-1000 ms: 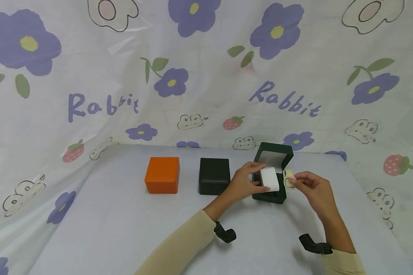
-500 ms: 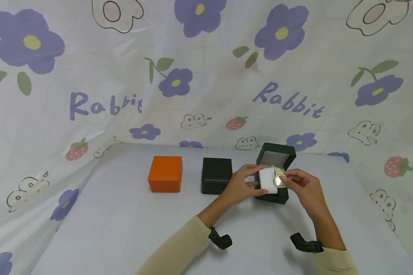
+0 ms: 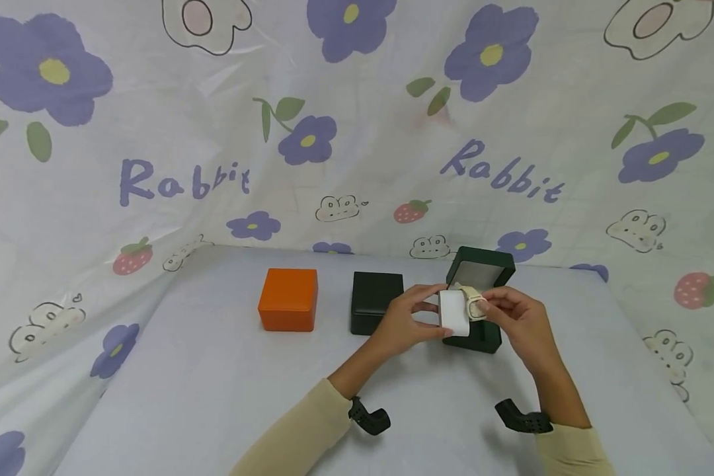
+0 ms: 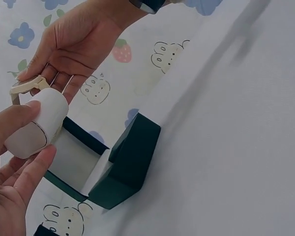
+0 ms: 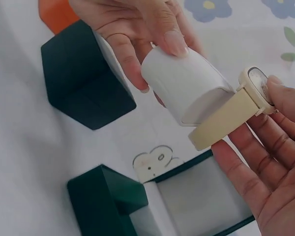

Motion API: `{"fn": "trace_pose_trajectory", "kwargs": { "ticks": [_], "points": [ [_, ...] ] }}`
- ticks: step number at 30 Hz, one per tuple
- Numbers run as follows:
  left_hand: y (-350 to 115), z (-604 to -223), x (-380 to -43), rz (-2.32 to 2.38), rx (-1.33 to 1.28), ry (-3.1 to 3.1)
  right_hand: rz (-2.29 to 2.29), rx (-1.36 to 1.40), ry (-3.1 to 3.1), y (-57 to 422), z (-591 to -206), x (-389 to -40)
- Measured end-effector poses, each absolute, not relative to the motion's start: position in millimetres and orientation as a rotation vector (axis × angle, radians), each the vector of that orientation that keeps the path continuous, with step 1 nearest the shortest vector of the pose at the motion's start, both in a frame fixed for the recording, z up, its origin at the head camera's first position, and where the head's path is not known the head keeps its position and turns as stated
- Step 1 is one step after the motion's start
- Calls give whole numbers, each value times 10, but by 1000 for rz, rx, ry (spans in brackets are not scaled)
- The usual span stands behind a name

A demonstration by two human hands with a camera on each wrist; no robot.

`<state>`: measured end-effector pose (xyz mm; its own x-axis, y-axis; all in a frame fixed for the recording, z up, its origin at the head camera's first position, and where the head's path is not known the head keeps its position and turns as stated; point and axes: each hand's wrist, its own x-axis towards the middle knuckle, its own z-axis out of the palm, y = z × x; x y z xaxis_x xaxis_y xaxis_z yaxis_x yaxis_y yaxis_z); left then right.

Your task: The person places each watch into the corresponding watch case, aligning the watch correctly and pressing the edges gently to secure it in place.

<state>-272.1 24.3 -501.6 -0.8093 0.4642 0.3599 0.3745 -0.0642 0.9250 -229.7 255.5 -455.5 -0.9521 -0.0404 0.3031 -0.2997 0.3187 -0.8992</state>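
Note:
My left hand (image 3: 403, 320) grips a white watch cushion (image 3: 454, 314) between thumb and fingers, above the open green box (image 3: 482, 342). A cream wristwatch (image 5: 258, 86) is pinched by its case in my right hand (image 3: 523, 324). In the right wrist view its strap (image 5: 226, 120) lies against the cushion's open end, on the right. Whether the strap passes around the cushion cannot be made out. The left wrist view has the watch (image 4: 27, 86) at the far end of the cushion (image 4: 51, 110), with the right hand (image 4: 83, 44) behind it.
The green box's lid (image 3: 506, 259) stands up at the back, with a pale lining. To its left sit a closed black box (image 3: 376, 294) and a closed orange box (image 3: 288, 301). A white sheet (image 3: 214, 370) covers the table; a printed curtain (image 3: 357, 132) hangs behind.
The watch has moved left, from apart from the cushion to against its right end. The cushion has shifted slightly left in my left hand. The boxes have stayed put.

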Motion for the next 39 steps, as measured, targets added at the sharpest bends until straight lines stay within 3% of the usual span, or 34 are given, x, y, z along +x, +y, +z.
{"fn": "trace_pose_trajectory", "kwargs": {
  "ticks": [11,39],
  "points": [
    [95,-4938,-2652,2055,969,2163,1693,385,-2346,2343,-4463,-2272],
    [-129,-4747,-2651,2122,911,2208,1828,171,-2308,1993,-4324,-2239]
  ]
}}
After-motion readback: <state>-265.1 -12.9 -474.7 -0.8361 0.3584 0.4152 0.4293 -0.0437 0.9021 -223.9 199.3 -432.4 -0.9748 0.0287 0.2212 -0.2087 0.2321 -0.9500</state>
